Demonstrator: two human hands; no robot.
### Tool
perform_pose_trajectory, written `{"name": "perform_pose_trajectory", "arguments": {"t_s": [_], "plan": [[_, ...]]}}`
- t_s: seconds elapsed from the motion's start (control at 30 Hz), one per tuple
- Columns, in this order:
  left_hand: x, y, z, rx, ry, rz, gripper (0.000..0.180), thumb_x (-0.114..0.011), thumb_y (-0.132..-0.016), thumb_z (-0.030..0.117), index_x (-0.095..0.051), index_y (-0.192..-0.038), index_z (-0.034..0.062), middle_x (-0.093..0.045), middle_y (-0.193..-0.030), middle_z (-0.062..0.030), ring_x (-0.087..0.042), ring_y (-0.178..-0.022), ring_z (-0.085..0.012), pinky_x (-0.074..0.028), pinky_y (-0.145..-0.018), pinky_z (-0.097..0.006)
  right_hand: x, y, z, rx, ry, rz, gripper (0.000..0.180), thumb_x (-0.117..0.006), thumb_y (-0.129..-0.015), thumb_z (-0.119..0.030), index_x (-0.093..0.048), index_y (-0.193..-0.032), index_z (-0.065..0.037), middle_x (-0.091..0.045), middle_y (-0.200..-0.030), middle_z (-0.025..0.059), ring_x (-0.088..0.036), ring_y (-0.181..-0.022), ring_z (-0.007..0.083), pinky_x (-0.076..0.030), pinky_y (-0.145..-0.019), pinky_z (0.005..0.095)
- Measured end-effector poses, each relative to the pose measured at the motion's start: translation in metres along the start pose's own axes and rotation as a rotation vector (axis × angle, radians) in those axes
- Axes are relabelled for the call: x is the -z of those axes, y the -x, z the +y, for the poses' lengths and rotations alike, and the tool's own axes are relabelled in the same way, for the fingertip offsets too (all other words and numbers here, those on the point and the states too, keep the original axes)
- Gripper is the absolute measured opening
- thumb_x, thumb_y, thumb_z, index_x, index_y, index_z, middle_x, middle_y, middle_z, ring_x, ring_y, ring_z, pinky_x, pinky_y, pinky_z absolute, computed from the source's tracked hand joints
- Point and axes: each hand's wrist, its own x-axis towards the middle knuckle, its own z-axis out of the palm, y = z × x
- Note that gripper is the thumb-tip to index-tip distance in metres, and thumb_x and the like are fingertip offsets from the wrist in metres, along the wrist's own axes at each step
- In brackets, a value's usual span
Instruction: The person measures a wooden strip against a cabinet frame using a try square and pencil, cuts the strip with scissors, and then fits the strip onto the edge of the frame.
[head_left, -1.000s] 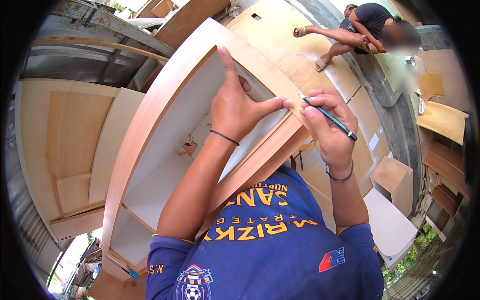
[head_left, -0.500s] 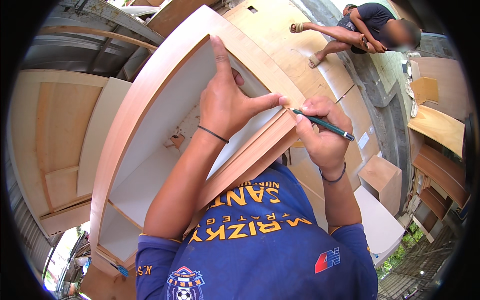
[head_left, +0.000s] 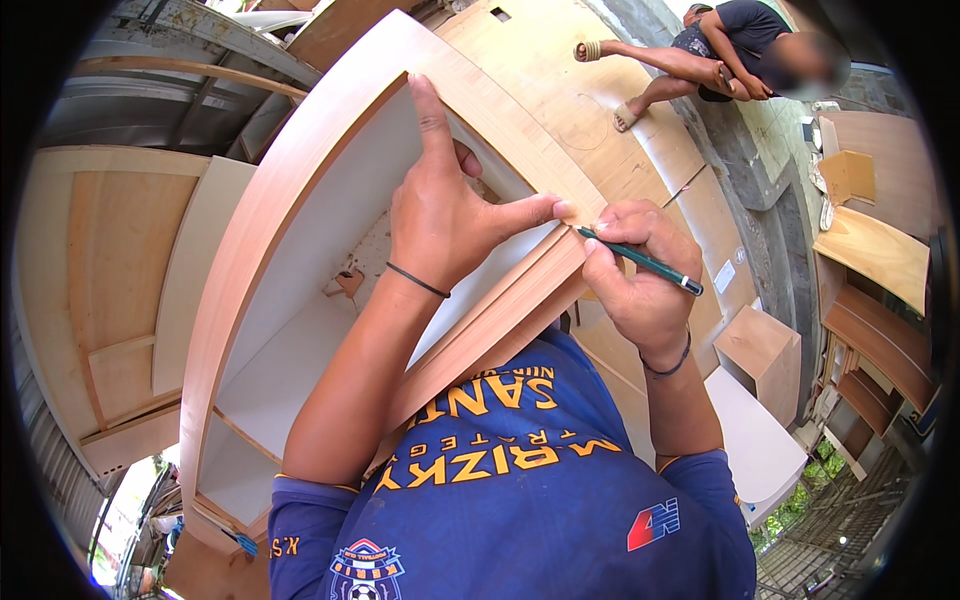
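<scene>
A wooden cabinet frame (head_left: 240, 225) with white inner walls lies in front of me. My left hand (head_left: 445, 195) is open over its opening, index finger stretched to the far inner edge and thumb out to the near right corner. In my right hand (head_left: 645, 275) is a dark green pencil (head_left: 640, 259), held in a writing grip. Its tip is at the corner of the frame, close beside my left thumb. A grooved wooden edge (head_left: 500, 305) runs from that corner down toward my body.
Someone in dark clothes (head_left: 735, 45) sits at the upper right. Wooden panels (head_left: 130, 290) stand on the left. A small wooden box (head_left: 762, 350) and a white board (head_left: 750, 430) are on the right, with brown boards (head_left: 875, 330) stacked beyond. A plywood sheet (head_left: 530, 70) lies behind the frame.
The pencil tip has shifted slightly down along the corner, with my right hand moving a little. My left hand keeps its spread pose against the frame.
</scene>
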Motion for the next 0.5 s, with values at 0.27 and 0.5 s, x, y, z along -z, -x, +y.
{"name": "perform_pose_trajectory", "arguments": {"t_s": [0.27, 0.5], "plan": [[0.0004, 0.0, 0.0008, -0.004, 0.011, 0.003, 0.142, -0.089, -0.055, 0.037, 0.015, -0.146, 0.0022, -0.049, -0.078, -0.0074, -0.051, -0.071, -0.0177, -0.048, -0.065, -0.03, -0.0007, -0.0003, -0.0013, -0.011, 0.005, 0.005, 0.017, -0.063, -0.066, 0.009, -0.058, -0.08, 0.001, -0.062, -0.081, 0.0136, -0.063, -0.071, 0.0188, -0.052, -0.062, 0.0274], [0.0046, 0.0001, 0.0023, 0.025, -0.01, -0.012, 0.145, -0.089, -0.055, 0.04, 0.018, -0.145, 0.0027, -0.05, -0.078, -0.0083, -0.052, -0.07, -0.0193, -0.048, -0.065, -0.031, -0.0014, 0.0022, 0.0031, 0.024, -0.003, 0.033, 0.018, -0.061, -0.068, 0.01, -0.059, -0.083, 0.001, -0.062, -0.084, 0.0138, -0.062, -0.072, 0.0175, -0.052, -0.061, 0.0271]]}}
